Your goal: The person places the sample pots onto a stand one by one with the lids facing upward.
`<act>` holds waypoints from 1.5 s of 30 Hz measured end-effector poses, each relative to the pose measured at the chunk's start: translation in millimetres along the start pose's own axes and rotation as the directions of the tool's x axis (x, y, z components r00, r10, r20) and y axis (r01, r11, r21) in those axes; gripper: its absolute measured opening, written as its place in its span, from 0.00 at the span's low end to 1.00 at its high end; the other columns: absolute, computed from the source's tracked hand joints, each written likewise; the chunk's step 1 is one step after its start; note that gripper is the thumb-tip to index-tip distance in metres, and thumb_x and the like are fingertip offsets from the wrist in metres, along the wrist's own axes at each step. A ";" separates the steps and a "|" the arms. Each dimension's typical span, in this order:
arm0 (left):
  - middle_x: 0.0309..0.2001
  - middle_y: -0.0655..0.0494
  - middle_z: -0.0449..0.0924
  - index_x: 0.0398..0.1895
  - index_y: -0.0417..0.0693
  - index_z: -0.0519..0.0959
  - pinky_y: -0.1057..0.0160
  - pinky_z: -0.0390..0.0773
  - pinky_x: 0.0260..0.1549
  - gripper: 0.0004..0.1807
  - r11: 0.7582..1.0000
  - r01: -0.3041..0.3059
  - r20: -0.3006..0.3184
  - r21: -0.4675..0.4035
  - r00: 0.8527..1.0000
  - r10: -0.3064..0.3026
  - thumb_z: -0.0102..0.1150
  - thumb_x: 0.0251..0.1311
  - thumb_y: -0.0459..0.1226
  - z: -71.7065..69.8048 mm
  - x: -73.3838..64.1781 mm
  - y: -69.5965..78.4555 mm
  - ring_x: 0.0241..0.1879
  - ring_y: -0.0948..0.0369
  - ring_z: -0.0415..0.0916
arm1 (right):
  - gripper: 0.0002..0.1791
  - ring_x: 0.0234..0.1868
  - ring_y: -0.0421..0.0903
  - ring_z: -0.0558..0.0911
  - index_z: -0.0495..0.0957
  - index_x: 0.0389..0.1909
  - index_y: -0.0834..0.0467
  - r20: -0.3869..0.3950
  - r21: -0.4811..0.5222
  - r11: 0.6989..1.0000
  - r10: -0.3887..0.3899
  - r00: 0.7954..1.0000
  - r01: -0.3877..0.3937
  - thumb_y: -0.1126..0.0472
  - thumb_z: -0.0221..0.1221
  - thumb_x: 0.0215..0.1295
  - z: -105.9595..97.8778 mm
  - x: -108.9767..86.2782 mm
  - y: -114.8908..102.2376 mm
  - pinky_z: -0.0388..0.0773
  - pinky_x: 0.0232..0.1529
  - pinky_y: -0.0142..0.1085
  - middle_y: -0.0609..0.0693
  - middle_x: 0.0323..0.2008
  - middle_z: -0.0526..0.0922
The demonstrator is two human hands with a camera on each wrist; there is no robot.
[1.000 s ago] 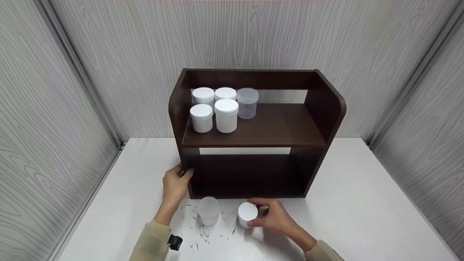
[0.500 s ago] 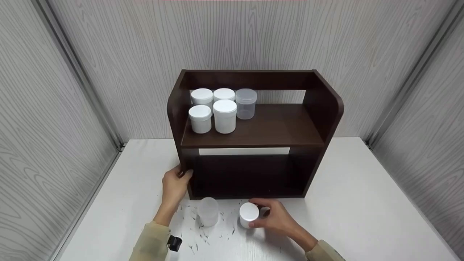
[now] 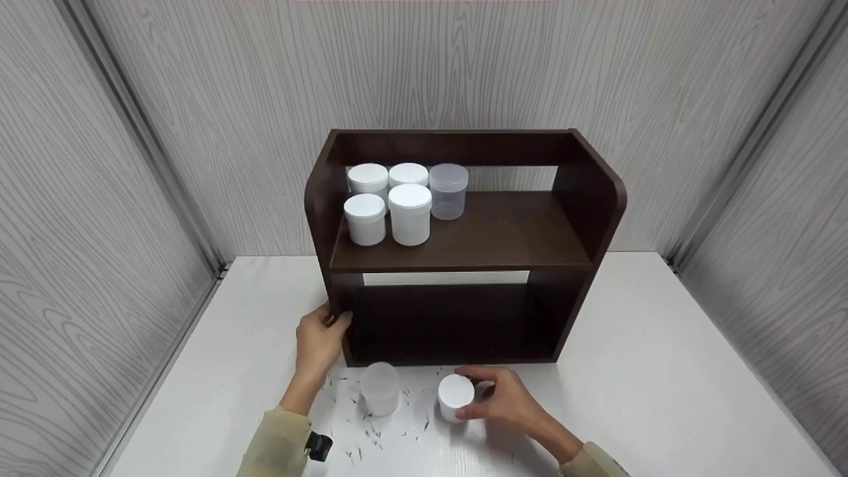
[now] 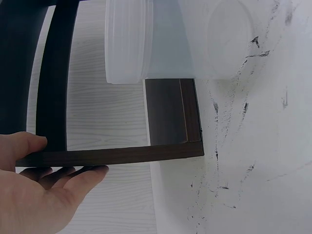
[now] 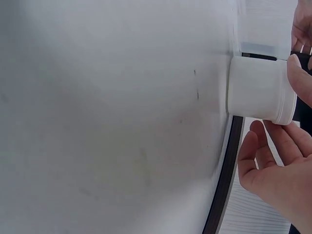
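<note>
My left hand pinches the front edge of the left side panel of a dark brown two-tier shelf. In the left wrist view, the thumb lies on one face of the panel and fingers on the other. With my right hand I hold a short white lidded jar near its lid, thumb and finger on opposite sides. This jar stands upright on the table in front of the shelf. A translucent jar stands to its left, touched by neither hand.
On the upper tier, several white jars and a translucent one stand grouped at the left. The lower tier is dark inside. Black scuff marks spot the white table. Grey wood-grain walls enclose three sides.
My right hand and the white jar have shifted very slightly to the right. The left hand keeps its place on the panel. The head view has moved a little.
</note>
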State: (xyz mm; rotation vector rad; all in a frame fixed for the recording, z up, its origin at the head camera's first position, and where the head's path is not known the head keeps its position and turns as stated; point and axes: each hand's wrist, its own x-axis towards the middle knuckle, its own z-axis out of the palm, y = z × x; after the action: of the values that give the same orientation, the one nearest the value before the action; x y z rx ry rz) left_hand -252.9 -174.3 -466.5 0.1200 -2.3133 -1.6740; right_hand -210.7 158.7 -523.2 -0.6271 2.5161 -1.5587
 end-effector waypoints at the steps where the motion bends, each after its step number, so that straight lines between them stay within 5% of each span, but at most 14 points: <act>1: 0.63 0.28 0.77 0.70 0.22 0.69 0.48 0.81 0.60 0.29 1.000 -0.002 0.003 0.001 1.000 0.002 0.58 0.75 0.35 0.0 -0.3 0.0 0.63 0.39 0.78 | 0.37 0.50 0.53 0.83 0.84 0.61 0.63 0.001 0.006 1.000 0.001 1.000 -0.001 0.60 0.83 0.47 -0.4 -0.6 -0.8 0.84 0.49 0.46 0.49 0.49 0.89; 10: 0.63 0.29 0.78 0.69 0.25 0.72 0.46 0.81 0.60 0.27 1.000 -0.013 0.001 0.013 1.000 0.013 0.58 0.74 0.35 -0.6 -2.2 -0.1 0.62 0.39 0.79 | 0.34 0.47 0.50 0.81 0.85 0.60 0.58 0.010 0.028 1.000 -0.002 1.000 0.002 0.58 0.82 0.48 -9.9 -5.2 -13.4 0.84 0.49 0.52 0.46 0.48 0.88; 18: 0.62 0.28 0.78 0.69 0.24 0.72 0.46 0.80 0.61 0.27 1.000 0.002 -0.003 0.014 1.000 -0.002 0.59 0.74 0.35 -1.0 -2.1 -1.2 0.62 0.39 0.78 | 0.34 0.47 0.51 0.81 0.85 0.59 0.59 0.001 0.047 0.999 -0.002 1.000 0.002 0.58 0.82 0.49 -21.4 -8.4 -29.1 0.81 0.45 0.39 0.49 0.47 0.89; 34: 0.62 0.28 0.78 0.67 0.24 0.73 0.47 0.82 0.58 0.26 1.000 -0.024 -0.009 -0.004 1.000 0.024 0.58 0.74 0.35 0.4 -1.8 0.3 0.61 0.38 0.79 | 0.33 0.49 0.51 0.84 0.85 0.59 0.60 -0.051 0.030 0.999 -0.040 0.998 0.041 0.58 0.82 0.50 -49.5 -15.1 -72.9 0.83 0.49 0.41 0.49 0.52 0.89; 45: 0.64 0.27 0.76 0.69 0.23 0.70 0.48 0.82 0.58 0.27 1.000 -0.029 0.001 -0.003 1.000 0.029 0.57 0.75 0.35 -0.6 -2.1 -1.5 0.62 0.38 0.79 | 0.33 0.42 0.51 0.86 0.85 0.60 0.60 -0.063 0.004 0.999 -0.051 0.997 0.052 0.57 0.82 0.51 -63.7 -10.5 -105.6 0.86 0.45 0.40 0.51 0.48 0.89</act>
State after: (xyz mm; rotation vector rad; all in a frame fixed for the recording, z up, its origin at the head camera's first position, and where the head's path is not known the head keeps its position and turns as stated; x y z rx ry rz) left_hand -250.9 -174.9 -468.2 0.0847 -2.3021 -1.6632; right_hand -190.9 175.1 -402.1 -0.6573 2.5601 -1.6271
